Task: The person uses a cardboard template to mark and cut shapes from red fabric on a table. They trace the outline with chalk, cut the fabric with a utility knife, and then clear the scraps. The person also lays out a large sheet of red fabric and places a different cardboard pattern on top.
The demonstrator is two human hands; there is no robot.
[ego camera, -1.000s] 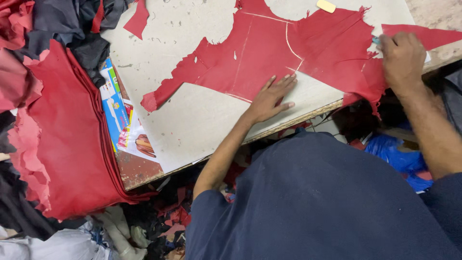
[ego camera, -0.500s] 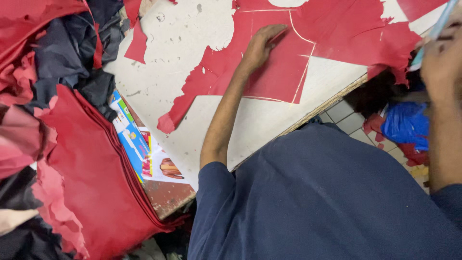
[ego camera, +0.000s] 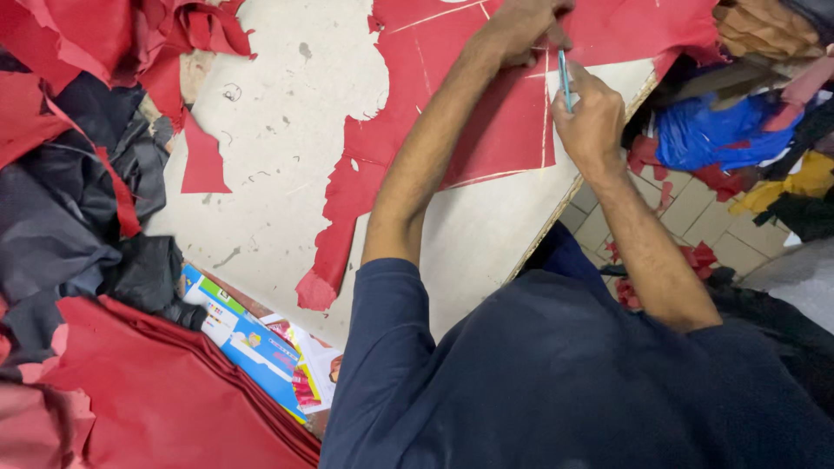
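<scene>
A large red leather sheet (ego camera: 504,130) lies flat on the pale worktable (ego camera: 287,130), with thin chalk lines marked across it. My left hand (ego camera: 521,30) presses down on the sheet near the top of the view, fingers curled against it. My right hand (ego camera: 592,117) grips a thin blue-handled tool (ego camera: 565,80), held upright with its tip on the leather beside a chalk line. The two hands are close together, near the table's right edge.
A small red offcut (ego camera: 204,161) lies left of the sheet. Piles of red (ego camera: 156,391) and dark leather (ego camera: 78,217) crowd the left side. A colourful printed booklet (ego camera: 261,343) sits at the table's near edge. Blue and other scraps (ego camera: 721,130) lie on the tiled floor right.
The view has swung round and closer. My left hand has slid further up the red sheet, and my right hand has come in from the right edge and set the tool on the leather.
</scene>
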